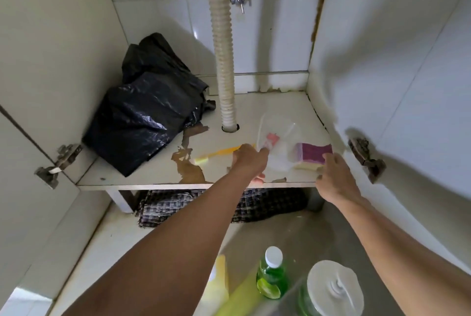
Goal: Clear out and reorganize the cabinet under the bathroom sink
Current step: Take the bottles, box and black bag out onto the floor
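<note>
Clear plastic bag [277, 142], crumpled, gripped by left hand [248, 160]; right hand [336, 175] loose, empty.

Left hand [248, 160] grips the near edge of a clear bag [276, 142] on the cabinet shelf [142, 180]. Right hand [335, 175] rests beside a purple sponge [312, 156]. Yellow toothbrush [216, 153] lies left of the left hand.

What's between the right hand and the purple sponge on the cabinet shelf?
Nothing visible. The right hand hovers at the near edge of the purple sponge, fingers relaxed. The clear plastic bag lies beside the sponge, toward the left hand, off the path.
</note>
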A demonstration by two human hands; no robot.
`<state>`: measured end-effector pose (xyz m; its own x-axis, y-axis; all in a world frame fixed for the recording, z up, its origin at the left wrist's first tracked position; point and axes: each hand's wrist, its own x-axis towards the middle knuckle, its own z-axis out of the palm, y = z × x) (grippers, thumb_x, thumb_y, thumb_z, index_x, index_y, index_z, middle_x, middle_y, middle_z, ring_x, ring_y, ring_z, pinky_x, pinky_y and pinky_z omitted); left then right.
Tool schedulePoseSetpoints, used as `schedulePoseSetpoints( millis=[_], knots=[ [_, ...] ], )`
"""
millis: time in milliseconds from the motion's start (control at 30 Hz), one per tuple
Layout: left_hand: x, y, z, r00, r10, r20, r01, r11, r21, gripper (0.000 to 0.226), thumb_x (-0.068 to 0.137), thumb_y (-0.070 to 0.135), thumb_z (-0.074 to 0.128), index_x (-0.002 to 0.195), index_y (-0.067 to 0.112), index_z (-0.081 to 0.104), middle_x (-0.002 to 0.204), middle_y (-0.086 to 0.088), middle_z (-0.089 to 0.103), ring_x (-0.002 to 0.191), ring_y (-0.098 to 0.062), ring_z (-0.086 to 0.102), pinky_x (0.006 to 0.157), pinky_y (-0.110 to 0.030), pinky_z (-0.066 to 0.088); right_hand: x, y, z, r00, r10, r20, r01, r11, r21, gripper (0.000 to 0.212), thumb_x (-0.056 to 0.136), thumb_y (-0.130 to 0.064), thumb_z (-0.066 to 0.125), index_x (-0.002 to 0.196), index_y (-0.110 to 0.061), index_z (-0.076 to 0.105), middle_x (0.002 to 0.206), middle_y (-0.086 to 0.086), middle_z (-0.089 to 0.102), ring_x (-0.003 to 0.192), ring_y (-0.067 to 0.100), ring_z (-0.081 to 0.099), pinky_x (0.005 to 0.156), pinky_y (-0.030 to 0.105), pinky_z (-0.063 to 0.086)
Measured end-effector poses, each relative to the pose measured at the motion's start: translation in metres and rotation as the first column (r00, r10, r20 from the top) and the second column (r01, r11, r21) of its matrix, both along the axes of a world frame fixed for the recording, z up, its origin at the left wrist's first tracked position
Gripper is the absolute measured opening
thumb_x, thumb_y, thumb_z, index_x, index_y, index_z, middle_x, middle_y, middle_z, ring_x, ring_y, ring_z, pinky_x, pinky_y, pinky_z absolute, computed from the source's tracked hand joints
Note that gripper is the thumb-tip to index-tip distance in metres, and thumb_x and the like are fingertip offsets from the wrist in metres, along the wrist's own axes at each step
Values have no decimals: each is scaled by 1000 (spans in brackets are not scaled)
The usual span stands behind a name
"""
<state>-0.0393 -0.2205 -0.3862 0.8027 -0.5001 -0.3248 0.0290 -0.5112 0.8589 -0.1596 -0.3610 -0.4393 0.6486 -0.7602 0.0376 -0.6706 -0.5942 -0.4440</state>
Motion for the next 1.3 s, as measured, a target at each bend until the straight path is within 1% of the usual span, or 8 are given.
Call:
schedulePoseSetpoints(
  millis=[100, 233, 533, 733, 867, 1067, 1167, 1300],
  knots=[
    [6, -17, -7, 1000, 13, -26, -12, 1000, 25, 60, 97, 37, 49, 139, -4, 36, 124, -20, 59, 57, -21, 65, 54, -34, 60, 5, -14, -11, 999, 37, -10, -37, 998, -42, 46, 94, -14, 48, 137, -11, 35, 129, 11, 41, 117, 29, 47, 94, 42, 46],
    [8, -30, -8, 992, 56, -111, -52, 998, 32, 46, 98, 17, 48, 136, -5, 36, 98, -20, 64, 57, -25, 62, 69, -42, 60, 6, -20, -19, 999, 29, -16, -29, 999, -39, 30, 96, -20, 45, 125, -13, 45, 118, 11, 45, 100, 25, 51, 80, 36, 45],
    [17, -22, -18, 962, 155, -225, -170, 984, -46, 38, 94, 1, 39, 131, -7, 43, 93, -22, 68, 53, -21, 62, 42, -27, 55, 2, -31, -31, 996, -64, -68, 52, 984, -172, 21, 95, -25, 49, 101, -8, 60, 97, 13, 58, 92, 30, 58, 71, 33, 41],
    [21, 7, -15, 957, 132, -257, -164, 981, -108, 23, 98, 13, 43, 106, -6, 52, 76, -17, 63, 56, -21, 60, 53, -30, 57, 4, -35, -27, 965, -212, 154, 193, 972, 132, 27, 92, -12, 54, 73, 4, 65, 68, 12, 62, 58, 19, 53, 52, 25, 37],
    [11, 35, -4, 964, 132, -233, -171, 972, -158, 15, 97, 9, 42, 98, -1, 53, 78, -18, 65, 57, -20, 62, 53, -28, 57, 0, -18, 2, 900, -295, 321, 216, 941, 260, 16, 87, -14, 65, 93, 0, 71, 89, 11, 66, 78, 18, 56, 71, 25, 42],
    [-32, 95, 12, 961, 107, -256, -163, 964, -209, 21, 95, 6, 41, 84, 11, 59, 68, -13, 67, 54, -20, 64, 62, -31, 58, -20, 14, 52, 896, -166, 412, 117, 983, 142, 10, 85, -15, 65, 94, -10, 63, 94, 2, 64, 87, 15, 58, 70, 4, 35],
    [-57, 132, 16, 950, 34, -311, -93, 980, -177, 18, 94, 7, 46, 85, 6, 62, 58, -8, 69, 48, -18, 65, 60, -29, 57, -44, 31, 75, 919, -103, 381, 81, 994, 72, 17, 79, -21, 66, 94, -11, 64, 95, 2, 67, 93, 20, 62, 78, 24, 41],
    [-101, 176, 19, 913, -97, -397, 63, 993, -99, 20, 93, 6, 47, 83, 2, 64, 56, -7, 69, 47, -17, 65, 61, -29, 55, -90, 67, 113, 976, 40, 212, -47, 998, 31, 18, 78, -16, 66, 95, -8, 68, 99, 6, 68, 80, 14, 62, 63, 13, 42]
  ],
)
